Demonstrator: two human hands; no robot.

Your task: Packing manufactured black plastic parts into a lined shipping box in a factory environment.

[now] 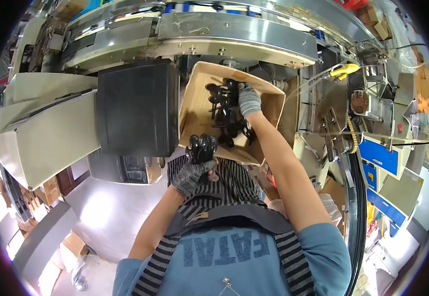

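An open cardboard box (190,98) stands tilted in front of me, with several glossy black parts (230,116) lying in it; they have rounded heads and thin stems. My right hand (249,101), in a grey knit glove, reaches into the box from the right, its fingers closed on one black part (231,86) near the far wall. Just outside the near left corner of the box, my gloved left hand (192,176) is closed around a bunch of similar black parts (202,147), round heads upward. Their lower ends are mostly hidden by the glove.
Left of the box stands a large black bin (138,108), beside a beige metal housing (59,128). A metal conveyor frame (234,32) runs across the far side. To the right are a yellow-handled tool (345,70), a chain (352,135) and blue-fronted cabinets (379,155).
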